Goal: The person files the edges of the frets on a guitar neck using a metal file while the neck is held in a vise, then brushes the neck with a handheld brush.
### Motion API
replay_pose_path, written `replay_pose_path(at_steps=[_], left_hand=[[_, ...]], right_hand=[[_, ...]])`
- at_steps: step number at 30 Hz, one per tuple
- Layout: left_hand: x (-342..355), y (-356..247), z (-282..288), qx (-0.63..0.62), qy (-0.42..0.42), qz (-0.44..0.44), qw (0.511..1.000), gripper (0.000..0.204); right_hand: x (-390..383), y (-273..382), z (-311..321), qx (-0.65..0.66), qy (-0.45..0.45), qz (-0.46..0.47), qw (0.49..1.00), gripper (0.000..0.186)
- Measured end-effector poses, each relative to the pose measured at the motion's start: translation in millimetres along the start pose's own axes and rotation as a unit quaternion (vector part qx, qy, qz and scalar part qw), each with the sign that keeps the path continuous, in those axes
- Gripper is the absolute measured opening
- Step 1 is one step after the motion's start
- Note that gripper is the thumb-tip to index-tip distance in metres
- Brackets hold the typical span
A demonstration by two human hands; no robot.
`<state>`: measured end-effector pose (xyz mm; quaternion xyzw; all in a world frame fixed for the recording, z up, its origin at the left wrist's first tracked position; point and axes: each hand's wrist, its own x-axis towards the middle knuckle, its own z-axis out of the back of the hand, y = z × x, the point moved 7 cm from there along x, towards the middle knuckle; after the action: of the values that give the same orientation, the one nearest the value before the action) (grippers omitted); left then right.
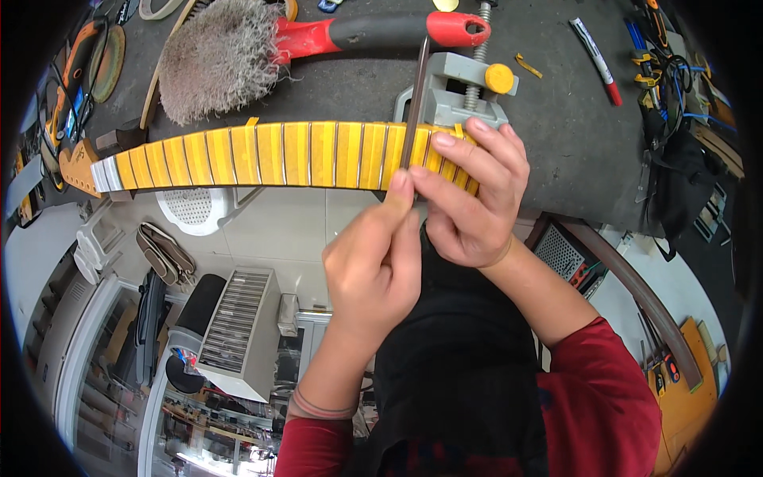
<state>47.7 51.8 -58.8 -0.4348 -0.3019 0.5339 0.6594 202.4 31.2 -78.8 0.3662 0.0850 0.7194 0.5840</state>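
Observation:
A guitar neck [296,156] lies across the bench's near edge, its headstock [79,167] at the far left. Yellow masking tape covers the fingerboard between the metal frets. My left hand [372,262] is closed, pinching the near end of a slim dark metal file [417,99]. This file crosses the neck towards its right end, pointing away from me. My right hand [481,187] rests on the taped right end with fingers stretched out. Its index fingertip lies beside the file, close to my left fingertips; whether it touches the file I cannot tell.
Behind the neck lie a fuzzy grey brush [218,63] with a red and black handle and a grey clamp [457,79] with a yellow knob. A red-capped marker [594,62] and a tape scrap [528,66] lie right. A white stool [195,208] stands below the bench.

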Motion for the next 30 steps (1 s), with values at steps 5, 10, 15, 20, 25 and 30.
replay_pose_path(at_steps=[5,10,15,20,25,30], left_hand=[[-84,17,10,0.001,-0.023,-0.033,0.999,0.036],[-57,10,6,0.001,-0.041,-0.052,0.998,0.045],[-27,5,2,-0.018,-0.043,-0.024,0.999,0.043],[-93,19,15,0.012,-0.037,-0.048,0.998,0.039],[-9,4,0,-0.018,-0.048,-0.043,0.998,0.041],[-86,22,7,0.007,-0.022,-0.032,0.999,0.045]], right_hand=[[-1,-2,1,-0.011,-0.018,0.015,1.000,0.054],[-2,-3,-1,-0.016,-0.019,0.023,0.999,0.056],[0,-1,-1,-0.011,-0.033,0.028,0.999,0.056],[0,0,0,-0.014,-0.024,0.025,0.999,0.057],[4,2,1,-0.006,-0.038,0.018,0.999,0.057],[-3,-1,2,-0.023,-0.038,0.022,0.999,0.058]])
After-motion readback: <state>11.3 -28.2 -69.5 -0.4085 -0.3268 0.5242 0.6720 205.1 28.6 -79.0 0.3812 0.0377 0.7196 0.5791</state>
